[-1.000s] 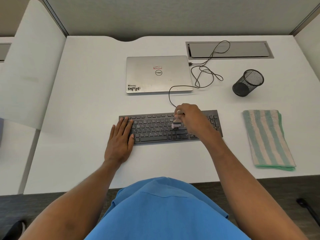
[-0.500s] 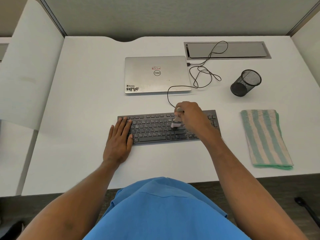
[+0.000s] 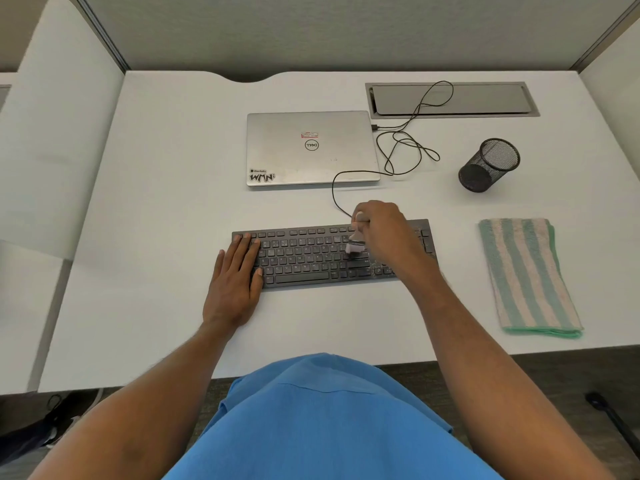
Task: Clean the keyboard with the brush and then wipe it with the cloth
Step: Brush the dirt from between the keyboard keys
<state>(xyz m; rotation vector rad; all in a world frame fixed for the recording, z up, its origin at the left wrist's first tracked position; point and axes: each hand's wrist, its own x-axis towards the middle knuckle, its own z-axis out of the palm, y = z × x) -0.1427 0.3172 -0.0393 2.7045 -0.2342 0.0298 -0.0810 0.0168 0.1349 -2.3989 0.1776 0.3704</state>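
1. The closed silver laptop at the far middle of the white desk carries a round Dell logo on its lid, seen upside down from here.
2. A sticker at the lid's near left corner reads "WMN" in heavy black letters. The smaller line above it is too fine to be sure of.
3. A small red-and-white label sits just beyond the logo, and its print cannot be read.
4. The black keyboard lies nearer than the laptop, and its key legends are too blurred to make out.
5. The right hand is curled round the handle of a small brush, whose pale bristles are down on the keys right of centre. This hand and wrist hide much of the keyboard's right part.
6. The left hand lies flat with straight fingers. The fingertips rest on the keyboard's left end and the palm rests on the desk.
7. The cloth, folded and striped green and pale, lies on the desk right of the keyboard, apart from it and untouched.
8. A black cable is plugged into the laptop's right edge and loops across the desk. It passes over a grey hatch set in the desktop and runs down toward the keyboard's far edge, where the right hand covers its end.
9. A black wire-mesh pen cup stands between the hatch and the cloth.
10. A blue shirt fills the near edge of the view.
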